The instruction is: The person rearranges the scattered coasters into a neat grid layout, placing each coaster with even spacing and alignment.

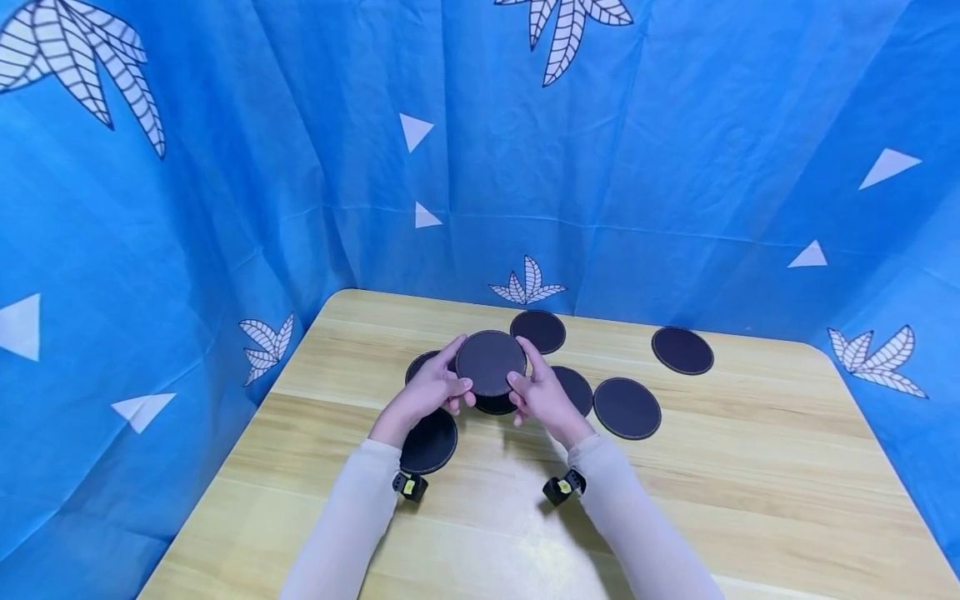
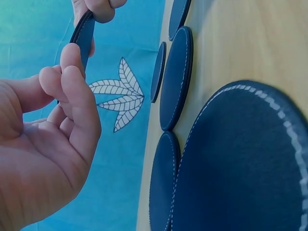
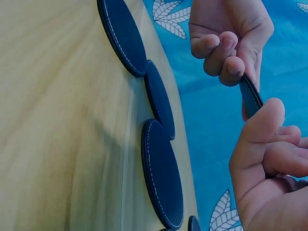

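Observation:
Above the table, both hands hold a round dark leather-like coaster (image 1: 491, 362) with a stitched rim. My left hand (image 1: 431, 389) pinches its left edge and my right hand (image 1: 546, 392) pinches the right edge, thumbs on the near face. Seen edge-on in the right wrist view, the held coaster (image 3: 250, 98) shows a layered rim; I cannot tell whether it is one piece or two. Partly hidden below it lies another coaster (image 1: 497, 407). Near the left hand are a half-covered coaster (image 1: 422, 363) and a nearer coaster (image 1: 429, 442) beside the forearm.
On the wooden table (image 1: 750, 467), more coasters lie flat: a back one (image 1: 537, 332), one partly behind the right hand (image 1: 576, 390), its right-hand neighbour (image 1: 627, 408) and a far-right one (image 1: 682, 350). A blue patterned curtain (image 1: 675, 167) hangs behind and at the sides.

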`<state>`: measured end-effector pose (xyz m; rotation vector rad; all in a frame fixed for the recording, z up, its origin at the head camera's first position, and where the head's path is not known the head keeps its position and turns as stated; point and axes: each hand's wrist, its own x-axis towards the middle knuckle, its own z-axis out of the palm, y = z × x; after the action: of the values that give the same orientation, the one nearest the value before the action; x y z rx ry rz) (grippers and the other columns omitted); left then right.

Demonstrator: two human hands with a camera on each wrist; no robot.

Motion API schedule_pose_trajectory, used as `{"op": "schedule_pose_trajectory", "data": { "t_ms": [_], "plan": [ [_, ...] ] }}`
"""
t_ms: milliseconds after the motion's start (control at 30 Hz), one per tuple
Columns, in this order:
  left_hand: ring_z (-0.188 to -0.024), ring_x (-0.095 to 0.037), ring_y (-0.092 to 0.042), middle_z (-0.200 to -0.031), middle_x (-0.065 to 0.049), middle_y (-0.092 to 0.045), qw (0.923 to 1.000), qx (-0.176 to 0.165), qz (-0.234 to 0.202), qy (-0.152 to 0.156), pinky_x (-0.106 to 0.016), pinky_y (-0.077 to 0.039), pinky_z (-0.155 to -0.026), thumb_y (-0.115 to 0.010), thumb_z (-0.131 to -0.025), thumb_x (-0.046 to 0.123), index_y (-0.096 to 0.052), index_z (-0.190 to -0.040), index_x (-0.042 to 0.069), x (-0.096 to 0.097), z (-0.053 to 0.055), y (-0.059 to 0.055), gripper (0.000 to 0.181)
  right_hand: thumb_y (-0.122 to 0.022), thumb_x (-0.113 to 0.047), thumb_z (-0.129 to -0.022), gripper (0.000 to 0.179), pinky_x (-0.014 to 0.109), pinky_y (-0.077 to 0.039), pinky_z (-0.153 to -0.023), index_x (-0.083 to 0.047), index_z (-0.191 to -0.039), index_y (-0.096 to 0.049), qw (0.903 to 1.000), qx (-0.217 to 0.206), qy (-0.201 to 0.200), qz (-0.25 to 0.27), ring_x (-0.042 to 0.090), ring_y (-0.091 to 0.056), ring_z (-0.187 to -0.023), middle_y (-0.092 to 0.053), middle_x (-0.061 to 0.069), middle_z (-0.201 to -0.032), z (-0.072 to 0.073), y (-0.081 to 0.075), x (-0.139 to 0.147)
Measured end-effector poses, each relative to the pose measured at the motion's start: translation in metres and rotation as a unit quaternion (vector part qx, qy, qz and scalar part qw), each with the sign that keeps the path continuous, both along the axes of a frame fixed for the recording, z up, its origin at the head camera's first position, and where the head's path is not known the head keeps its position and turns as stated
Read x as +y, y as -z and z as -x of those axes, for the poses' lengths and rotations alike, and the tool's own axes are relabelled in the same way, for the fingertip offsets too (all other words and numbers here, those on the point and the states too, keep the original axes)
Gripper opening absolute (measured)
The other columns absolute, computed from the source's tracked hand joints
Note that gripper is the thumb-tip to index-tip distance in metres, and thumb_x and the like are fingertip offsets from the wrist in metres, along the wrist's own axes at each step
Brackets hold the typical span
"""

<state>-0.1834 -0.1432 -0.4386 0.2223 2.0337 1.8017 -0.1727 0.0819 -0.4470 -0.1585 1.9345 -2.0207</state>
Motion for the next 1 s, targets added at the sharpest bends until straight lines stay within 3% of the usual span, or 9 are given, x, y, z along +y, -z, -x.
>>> {"op": "schedule_pose_trajectory", "data": {
  "t_ms": [500, 767, 1000],
  "plan": [
    [-0.050, -0.014, -0.052, -0.071, -0.012, -0.068, 0.9997, 0.005, -0.019, 0.015, -0.027, -0.052, -0.054, -0.053, -0.101, -0.004, -0.010, -0.164, 0.016, 0.003, -0.020, 0.008, 0.079, -0.048, -0.005, -0.105, 0.070, 0.034, -0.051, -0.044, -0.036, -0.160, -0.018, 0.9999, -0.005, 0.005, 0.014, 0.018, -0.045, -0.053, -0.043, 0.007, -0.059, -0.020, 0.012, 0.003],
    [-0.049, -0.013, -0.052, -0.069, -0.012, -0.068, 0.9998, 0.002, -0.014, 0.013, -0.026, -0.052, -0.052, -0.054, -0.100, -0.004, -0.009, -0.164, 0.013, 0.006, -0.032, 0.014, 0.080, -0.046, -0.003, -0.105, 0.071, 0.032, -0.050, -0.043, -0.024, -0.163, -0.012, 1.0000, 0.001, 0.000, 0.005, 0.015, -0.044, -0.050, -0.045, 0.006, -0.058, -0.031, 0.020, 0.004],
    [-0.049, -0.012, -0.051, -0.069, -0.013, -0.068, 0.9998, 0.000, -0.015, 0.016, -0.025, -0.051, -0.051, -0.054, -0.099, -0.005, -0.009, -0.164, 0.012, 0.008, -0.046, 0.021, 0.081, -0.046, -0.001, -0.105, 0.071, 0.032, -0.049, -0.042, -0.023, -0.163, -0.011, 1.0000, -0.006, -0.007, -0.001, 0.015, -0.043, -0.048, -0.046, 0.005, -0.058, -0.044, 0.026, 0.007]
  ]
}}
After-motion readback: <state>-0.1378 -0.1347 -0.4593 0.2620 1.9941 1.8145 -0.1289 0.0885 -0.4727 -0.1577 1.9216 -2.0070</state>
